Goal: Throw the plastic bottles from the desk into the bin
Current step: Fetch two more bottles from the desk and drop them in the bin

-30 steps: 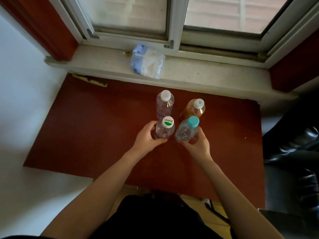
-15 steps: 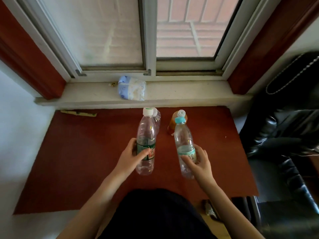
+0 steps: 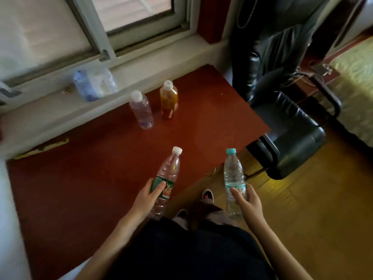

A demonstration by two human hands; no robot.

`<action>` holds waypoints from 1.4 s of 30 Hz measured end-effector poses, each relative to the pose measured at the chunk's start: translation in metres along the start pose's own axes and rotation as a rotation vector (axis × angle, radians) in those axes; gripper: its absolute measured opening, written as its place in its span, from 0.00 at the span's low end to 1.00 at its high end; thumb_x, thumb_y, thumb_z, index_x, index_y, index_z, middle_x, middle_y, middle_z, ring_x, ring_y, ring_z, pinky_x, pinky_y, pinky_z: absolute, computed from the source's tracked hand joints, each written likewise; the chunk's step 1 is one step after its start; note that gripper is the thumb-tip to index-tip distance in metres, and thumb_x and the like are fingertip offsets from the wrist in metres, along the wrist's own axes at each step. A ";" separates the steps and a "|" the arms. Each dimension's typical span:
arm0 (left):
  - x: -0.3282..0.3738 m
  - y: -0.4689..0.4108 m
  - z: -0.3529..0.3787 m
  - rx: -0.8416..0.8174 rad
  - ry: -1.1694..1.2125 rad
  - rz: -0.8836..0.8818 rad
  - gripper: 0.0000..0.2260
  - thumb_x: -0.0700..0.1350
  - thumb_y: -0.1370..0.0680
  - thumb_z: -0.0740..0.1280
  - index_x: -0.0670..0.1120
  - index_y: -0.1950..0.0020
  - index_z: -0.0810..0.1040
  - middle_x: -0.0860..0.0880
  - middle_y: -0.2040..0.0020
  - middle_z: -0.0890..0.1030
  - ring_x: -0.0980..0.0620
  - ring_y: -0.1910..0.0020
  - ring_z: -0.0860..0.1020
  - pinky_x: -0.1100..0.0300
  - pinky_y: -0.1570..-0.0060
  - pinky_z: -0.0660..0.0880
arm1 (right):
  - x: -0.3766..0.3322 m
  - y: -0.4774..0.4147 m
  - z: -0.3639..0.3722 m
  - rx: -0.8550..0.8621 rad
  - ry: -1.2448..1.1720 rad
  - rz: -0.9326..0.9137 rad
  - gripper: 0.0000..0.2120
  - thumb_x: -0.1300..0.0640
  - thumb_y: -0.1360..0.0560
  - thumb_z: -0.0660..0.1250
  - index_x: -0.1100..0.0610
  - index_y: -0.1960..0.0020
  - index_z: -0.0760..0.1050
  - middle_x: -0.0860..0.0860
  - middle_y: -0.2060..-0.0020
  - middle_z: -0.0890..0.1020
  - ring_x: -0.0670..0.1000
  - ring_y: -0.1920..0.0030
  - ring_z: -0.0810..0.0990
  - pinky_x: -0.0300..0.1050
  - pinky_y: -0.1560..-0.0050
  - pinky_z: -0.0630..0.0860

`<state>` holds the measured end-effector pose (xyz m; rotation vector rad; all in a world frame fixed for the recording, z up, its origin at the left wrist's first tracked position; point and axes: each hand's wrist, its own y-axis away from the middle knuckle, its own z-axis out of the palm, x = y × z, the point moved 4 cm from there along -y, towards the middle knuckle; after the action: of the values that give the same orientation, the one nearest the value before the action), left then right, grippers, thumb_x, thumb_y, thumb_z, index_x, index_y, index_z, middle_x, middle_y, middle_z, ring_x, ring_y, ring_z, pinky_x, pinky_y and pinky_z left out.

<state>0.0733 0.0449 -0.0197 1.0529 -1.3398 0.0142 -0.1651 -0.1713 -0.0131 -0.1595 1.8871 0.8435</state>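
Observation:
My left hand (image 3: 148,196) grips a clear bottle with a green label and white cap (image 3: 168,174), held above the near edge of the red-brown desk (image 3: 84,178). My right hand (image 3: 247,201) grips a clear bottle with a teal cap (image 3: 233,174), held out past the desk edge over the wooden floor. Two bottles stand on the desk near the window sill: a clear one with a white cap (image 3: 142,112) and an orange one with a white cap (image 3: 169,100). No bin is in view.
A black leather office chair (image 3: 288,126) stands right of the desk, with dark clothing draped over its back. A plastic bag (image 3: 92,83) lies on the window sill (image 3: 50,112). Wooden floor (image 3: 312,209) spreads to the right. My feet show below the desk edge.
Both hands have lifted their bottles off the desk and drawn them back toward me. The view has swung right, bringing the chair and the floor into sight.

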 end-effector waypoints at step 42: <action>0.078 0.011 0.713 -0.690 -0.943 0.260 0.11 0.54 0.20 0.61 0.49 0.52 0.77 0.46 0.56 0.82 0.47 0.54 0.81 0.56 0.61 0.73 | 0.318 0.200 -0.521 1.107 -0.583 0.388 0.10 0.48 0.26 0.70 0.52 0.49 0.77 0.52 0.56 0.85 0.52 0.56 0.84 0.55 0.53 0.82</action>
<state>-0.4614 -0.4331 -0.0467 0.2515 -2.0948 -0.7800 -0.7990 -0.2628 -0.0624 1.0389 1.5746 -0.0364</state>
